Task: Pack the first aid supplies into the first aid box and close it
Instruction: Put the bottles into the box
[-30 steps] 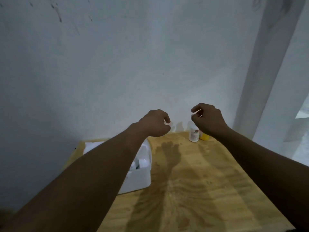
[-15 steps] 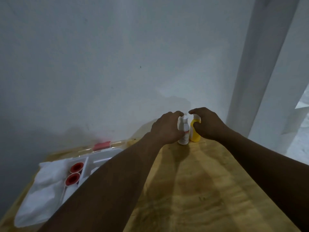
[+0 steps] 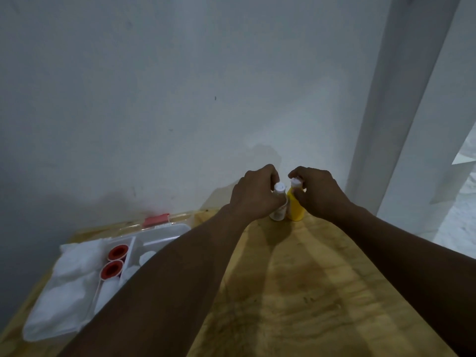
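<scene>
The left hand (image 3: 253, 194) is curled around the white bottle (image 3: 279, 202) and the right hand (image 3: 318, 193) around the yellow bottle (image 3: 295, 208). Both bottles stand upright and touching at the far edge of the table (image 3: 296, 292), by the wall. Lifting one could knock the other over (they stand so close). The open first aid box (image 3: 164, 231) lies well apart at the left, so a loose grip risks a drop.

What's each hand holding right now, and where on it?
Left hand grips the white bottle around its body; right hand grips the yellow bottle near its neck. Both bottles stand on the table.
</scene>
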`<state>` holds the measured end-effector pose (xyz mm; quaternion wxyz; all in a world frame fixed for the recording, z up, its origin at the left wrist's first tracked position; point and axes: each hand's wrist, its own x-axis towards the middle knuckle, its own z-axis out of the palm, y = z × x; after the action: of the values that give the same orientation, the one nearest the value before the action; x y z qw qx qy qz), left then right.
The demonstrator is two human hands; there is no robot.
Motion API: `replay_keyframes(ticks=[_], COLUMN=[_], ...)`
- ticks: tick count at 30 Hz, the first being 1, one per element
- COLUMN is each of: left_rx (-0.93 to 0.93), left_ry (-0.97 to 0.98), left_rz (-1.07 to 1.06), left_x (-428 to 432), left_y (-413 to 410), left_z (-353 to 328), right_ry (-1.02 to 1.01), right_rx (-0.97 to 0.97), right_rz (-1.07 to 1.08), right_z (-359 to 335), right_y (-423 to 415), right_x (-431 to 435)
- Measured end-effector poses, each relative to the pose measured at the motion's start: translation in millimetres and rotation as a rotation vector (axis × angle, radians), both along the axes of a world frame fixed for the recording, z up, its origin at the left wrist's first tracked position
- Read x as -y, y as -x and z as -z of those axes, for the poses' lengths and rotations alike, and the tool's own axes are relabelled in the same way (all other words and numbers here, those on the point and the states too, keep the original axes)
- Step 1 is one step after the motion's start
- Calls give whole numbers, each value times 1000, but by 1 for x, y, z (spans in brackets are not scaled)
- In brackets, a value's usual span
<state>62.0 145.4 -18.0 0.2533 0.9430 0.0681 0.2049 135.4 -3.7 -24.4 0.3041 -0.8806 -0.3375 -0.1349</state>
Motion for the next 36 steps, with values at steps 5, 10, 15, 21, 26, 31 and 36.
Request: replay_keyframes(ticks=[5, 10, 15, 21, 26, 31, 36], left_rx=[-27, -42, 8, 93, 127, 122, 66], left_ry=[-29, -35, -40, -61, -60, -45, -23], left_rz=[17, 20, -33, -164, -265, -315, -297], left_x=[0, -7, -29, -70, -100, -115, -119], left_y=[15, 43, 81, 138, 182, 209, 215], left_z=[-6, -22, -64, -111, -121, -111, -94], right_ry=[20, 120, 83, -92, -191, -162, -54], right_rx=[-3, -58, -1, 124, 131, 108, 103], right_rz=[-43, -54, -79, -186, -312, -391, -405], right_z=[-5, -18, -52, -106, -122, -110, -92], right_y=[18, 39, 65, 114, 160, 192, 203], right_x=[10, 17, 9, -27, -64, -86, -90])
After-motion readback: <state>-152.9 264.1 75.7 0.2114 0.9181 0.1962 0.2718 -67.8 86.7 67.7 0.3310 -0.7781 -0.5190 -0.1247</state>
